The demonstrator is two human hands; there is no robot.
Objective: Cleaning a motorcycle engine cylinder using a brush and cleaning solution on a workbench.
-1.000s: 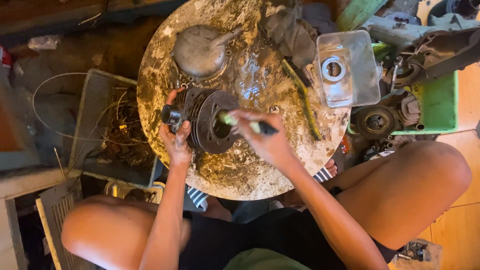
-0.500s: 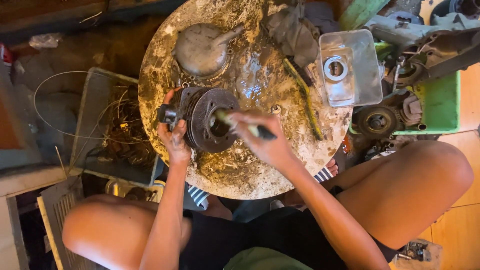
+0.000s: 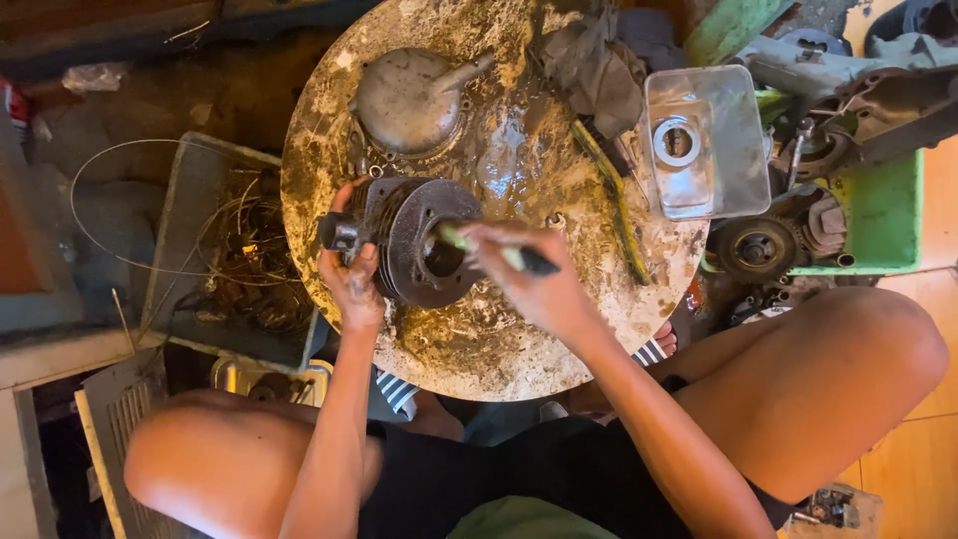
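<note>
The finned engine cylinder lies on its side near the middle of the round, grimy work board, bore facing my right. My left hand is closed around its finned end, fingers wrapped over the top, steadying it. My right hand pinches a toothbrush with a dark handle; its pale head now sits inside the bore mouth, where half a second ago it was at the rim, so I judge the scrubbing has moved into the bore. Behind the cylinder rests a domed metal cover. To the right stand a clear plastic tub and a green tray of gears
</note>
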